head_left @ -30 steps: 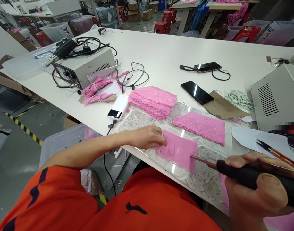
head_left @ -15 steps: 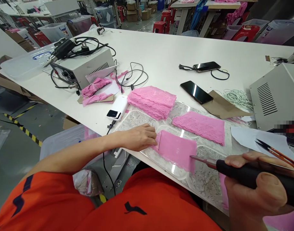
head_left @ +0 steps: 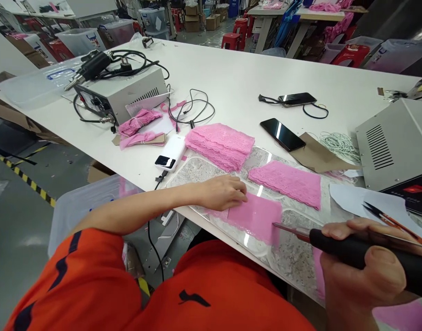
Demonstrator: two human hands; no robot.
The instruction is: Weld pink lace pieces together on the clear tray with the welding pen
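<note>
A pink lace-edged fabric piece (head_left: 257, 218) lies flat on the clear-covered, grey-patterned work surface (head_left: 297, 248) at the table's front edge. My left hand (head_left: 226, 192) rests on its left part, fingers curled together at the cloth. My right hand (head_left: 366, 271) is wrapped round a black-handled tool (head_left: 352, 250) with a slim metal tip, which meets the right edge of the piece. A thin shiny strip also shows in that hand; its kind is unclear. Behind are a stack of pink lace pieces (head_left: 220, 146) and a smaller pink lace pile (head_left: 286, 183).
A grey machine box (head_left: 393, 142) stands right, beside tweezers (head_left: 397, 223) on white paper. Another box (head_left: 131, 92) with a corded handpiece is at left. Phones (head_left: 282, 134), a white power bank (head_left: 171, 152) and cables lie on the white table (head_left: 224, 73).
My left hand has slid right along the pink fabric, from its left edge toward its middle. My right hand and the tool tip stay almost in place.
</note>
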